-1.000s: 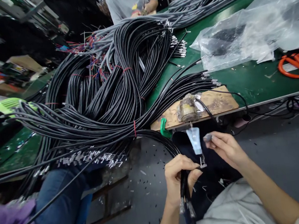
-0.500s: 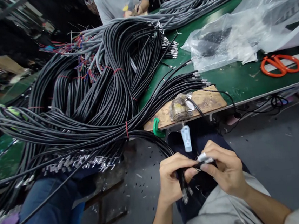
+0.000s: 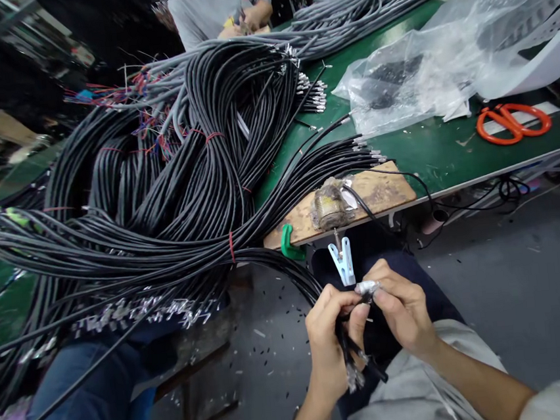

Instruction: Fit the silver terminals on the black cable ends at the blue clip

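My left hand (image 3: 328,341) is closed around several black cables (image 3: 302,275), whose stripped silvery ends (image 3: 354,378) hang below my fingers. One cable's silvery end (image 3: 368,287) sticks up between my two hands. My right hand (image 3: 404,307) pinches that same cable near its end, fingertips close to my left thumb. Just above my hands, a light blue clothespin (image 3: 343,263) hangs on the shaft of a small, grimy motor (image 3: 329,204). The motor sits on a wooden board (image 3: 381,187), which a green clamp (image 3: 290,243) grips at the table edge.
Large bundles of black cable (image 3: 158,182) tied with red bands cover the left of the green table (image 3: 433,159). Grey cables (image 3: 364,4) lie behind. To the right are a clear plastic bag (image 3: 410,78) and orange-handled scissors (image 3: 514,123). A co-worker (image 3: 216,11) is across the table.
The clothespin has turned from its narrow face to its side, showing both legs. My right hand has moved left, closer to my left hand. The whole view has shifted slightly.
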`<state>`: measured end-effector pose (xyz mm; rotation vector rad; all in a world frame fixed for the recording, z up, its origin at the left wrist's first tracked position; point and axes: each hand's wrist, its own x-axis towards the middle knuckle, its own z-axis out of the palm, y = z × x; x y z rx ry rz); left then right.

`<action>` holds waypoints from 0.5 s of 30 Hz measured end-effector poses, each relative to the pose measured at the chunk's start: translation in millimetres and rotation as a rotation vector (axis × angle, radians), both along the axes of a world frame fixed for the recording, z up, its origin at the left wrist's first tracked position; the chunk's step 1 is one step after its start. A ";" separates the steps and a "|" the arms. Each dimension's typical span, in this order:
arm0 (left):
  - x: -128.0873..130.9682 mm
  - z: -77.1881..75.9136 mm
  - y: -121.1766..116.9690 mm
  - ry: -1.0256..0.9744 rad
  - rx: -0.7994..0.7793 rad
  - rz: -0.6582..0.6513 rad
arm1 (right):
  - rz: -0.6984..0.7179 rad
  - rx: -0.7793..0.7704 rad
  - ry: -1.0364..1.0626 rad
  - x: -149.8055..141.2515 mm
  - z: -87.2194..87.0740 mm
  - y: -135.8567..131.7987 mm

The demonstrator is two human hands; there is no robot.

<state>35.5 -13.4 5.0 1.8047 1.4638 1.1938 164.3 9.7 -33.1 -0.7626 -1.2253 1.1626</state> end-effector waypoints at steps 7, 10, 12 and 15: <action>-5.5 -1.7 1.6 -0.008 -0.077 -0.072 | 0.146 -0.220 0.205 0.7 -9.7 9.6; -5.0 -0.7 2.8 -0.015 -0.086 -0.051 | 0.145 -0.287 0.219 6.9 -1.6 10.9; -4.1 -0.9 3.0 -0.012 -0.095 -0.053 | 0.097 -0.304 0.156 9.8 5.4 9.4; -3.3 -3.0 2.7 0.009 -0.102 -0.108 | -0.009 -0.274 0.020 11.5 13.9 8.3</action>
